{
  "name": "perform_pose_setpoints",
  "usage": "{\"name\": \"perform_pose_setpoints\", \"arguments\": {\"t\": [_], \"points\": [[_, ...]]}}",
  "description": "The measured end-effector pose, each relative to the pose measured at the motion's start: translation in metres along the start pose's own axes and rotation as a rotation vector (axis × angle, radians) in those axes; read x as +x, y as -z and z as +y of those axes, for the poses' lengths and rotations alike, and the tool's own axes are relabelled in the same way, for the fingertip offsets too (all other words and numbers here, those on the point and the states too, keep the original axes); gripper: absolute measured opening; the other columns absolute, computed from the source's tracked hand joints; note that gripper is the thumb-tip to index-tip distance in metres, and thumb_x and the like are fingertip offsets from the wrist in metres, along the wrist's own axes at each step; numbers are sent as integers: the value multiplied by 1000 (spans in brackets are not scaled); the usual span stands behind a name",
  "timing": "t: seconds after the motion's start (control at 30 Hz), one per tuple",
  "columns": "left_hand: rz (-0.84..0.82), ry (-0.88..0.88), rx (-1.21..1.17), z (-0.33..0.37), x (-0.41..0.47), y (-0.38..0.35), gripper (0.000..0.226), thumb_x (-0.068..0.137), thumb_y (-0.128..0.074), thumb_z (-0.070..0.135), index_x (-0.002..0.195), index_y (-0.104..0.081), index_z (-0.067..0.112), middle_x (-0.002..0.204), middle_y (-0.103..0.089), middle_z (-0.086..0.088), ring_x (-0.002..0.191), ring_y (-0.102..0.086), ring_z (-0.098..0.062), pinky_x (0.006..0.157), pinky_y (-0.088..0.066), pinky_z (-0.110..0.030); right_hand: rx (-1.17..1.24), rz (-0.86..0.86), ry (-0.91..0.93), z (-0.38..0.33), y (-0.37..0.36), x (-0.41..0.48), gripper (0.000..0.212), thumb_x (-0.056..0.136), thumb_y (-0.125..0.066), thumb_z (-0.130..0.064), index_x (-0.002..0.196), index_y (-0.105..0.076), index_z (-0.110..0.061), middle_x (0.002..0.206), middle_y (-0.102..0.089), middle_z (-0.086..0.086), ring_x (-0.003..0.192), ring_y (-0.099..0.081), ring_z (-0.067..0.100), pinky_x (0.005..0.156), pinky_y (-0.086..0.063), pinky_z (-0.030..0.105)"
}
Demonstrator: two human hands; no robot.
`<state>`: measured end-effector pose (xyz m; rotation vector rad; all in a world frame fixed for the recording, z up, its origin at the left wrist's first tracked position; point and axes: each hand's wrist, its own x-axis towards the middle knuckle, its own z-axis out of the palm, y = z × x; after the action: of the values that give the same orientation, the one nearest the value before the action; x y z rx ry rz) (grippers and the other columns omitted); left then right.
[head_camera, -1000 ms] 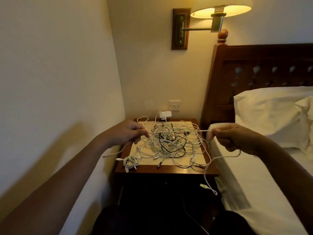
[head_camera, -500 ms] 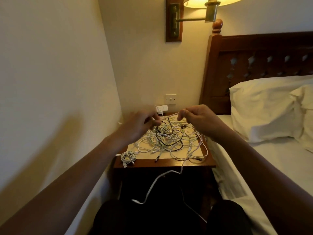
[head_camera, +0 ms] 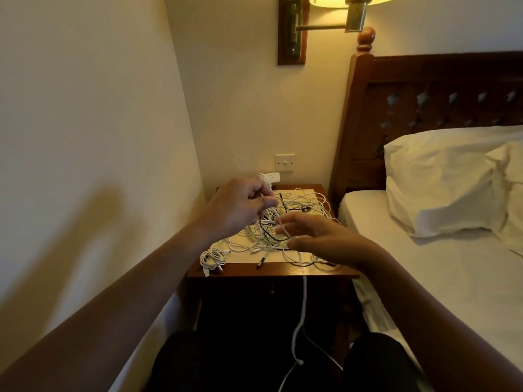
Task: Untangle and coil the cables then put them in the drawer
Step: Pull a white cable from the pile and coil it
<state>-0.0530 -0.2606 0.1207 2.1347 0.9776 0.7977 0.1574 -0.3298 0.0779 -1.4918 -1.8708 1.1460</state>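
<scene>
Two hands draw one white cable up out of the heap on the bedside worktop.

The left hand [head_camera: 240, 210] is above the back of the worktop [head_camera: 283, 269], its grip clamped on the white cable [head_camera: 305, 295], pinched between thumb and curled fingers. The right hand [head_camera: 325, 241] hovers above the worktop's middle with its grip apart and fingers loosely spread. The cable crosses its fingertips and hangs down past the worktop's front edge. The tangle of cables [head_camera: 314, 206] lies on the worktop's middle, and a small coiled cable [head_camera: 212, 257] sits at its front left corner.
</scene>
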Motion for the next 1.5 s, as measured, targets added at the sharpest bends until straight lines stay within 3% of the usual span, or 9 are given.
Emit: {"name": "perform_pose_setpoints", "arguments": {"t": [0.13, 0.23, 0.43, 0.6, 0.73, 1.0, 1.17, 1.33, 1.5], "points": [[-22, 41, -120, -1, -3, -3, 10, 98, -68, 19, 99, -71, 9, 68, -66, -1, 48, -50, -4, 47, -40, -18, 222, 51, 22, -27, -8, -1, 24, 107, -51, -30, 112, -70, -15, 74, -58, -4, 65, -53, 12, 61, -46, 26], [-210, 40, -18, -5, -12, 0, 22, 103, -60, 29, 93, -73, 15, 65, -65, -1, 49, -48, -8, 50, -40, -21, 62, 199, 85, -30, 13, -4, 30, 103, -57, -36, 96, -76, -15, 60, -55, -13, 57, -46, 3, 53, -36, 20], [-230, 102, -456, 12, -36, 11, 26, 102, -55, 23, 94, -70, 3, 60, -47, -1, 50, -34, -10, 45, -29, -18, -71, 365, 342, -4, 19, 2, 27, 96, -58, -45, 99, -77, -25, 82, -69, -9, 75, -59, 10, 67, -45, 22], [4, 121, -915, 6, -50, 22, 23, 92, -55, 23, 79, -68, 9, 56, -39, 2, 41, -24, -3, 41, -15, -18, -142, 526, 189, 64, 12, 2, 29, 98, -49, -53, 95, -70, -34, 88, -70, -10, 85, -64, 18, 75, -54, 44], [79, 111, -1049, 0, -58, 30, 27, 94, -50, 24, 74, -66, 13, 51, -36, 6, 35, -22, 0, 39, -17, -17, -209, 479, 15, 131, 1, -4, 21, 105, -49, -39, 93, -65, -36, 91, -68, -10, 82, -62, 8, 73, -54, 37], [204, 1, -1224, -9, -62, 48, 39, 105, -38, 19, 76, -63, 17, 53, -37, 10, 36, -21, -2, 39, -23, -14, -384, 510, -163, 204, -1, -28, 26, 102, -60, -12, 90, -66, -35, 91, -70, -6, 84, -65, 17, 69, -46, 23], [201, -60, -1327, -19, -66, 66, 40, 111, -32, 24, 84, -61, 17, 57, -40, 10, 35, -31, -7, 39, -30, -18, -460, 504, -302, 234, -1, -42, 19, 96, -66, -9, 96, -75, -26, 92, -74, -4, 89, -70, 22, 75, -48, 32], [152, 47, -1239, -12, -61, 41, 40, 103, -38, 14, 79, -70, 19, 55, -39, 8, 40, -15, -5, 39, -21, -15, -570, 41, -528, 230, -11, -41, 28, 97, -67, -19, 123, -66, -26, 131, -63, 2, 118, -60, 20, 95, -48, 27], [-29, 152, -964, -11, -58, -1, 24, 98, -50, 22, 96, -64, 3, 57, -43, 0, 35, -30, -4, 39, -19, -20, -168, 141, -204, 126, -13, -17, 71, 91, -59, 4, 149, -43, -34, 146, -53, -9, 137, -49, 10, 112, -45, 36]]}}
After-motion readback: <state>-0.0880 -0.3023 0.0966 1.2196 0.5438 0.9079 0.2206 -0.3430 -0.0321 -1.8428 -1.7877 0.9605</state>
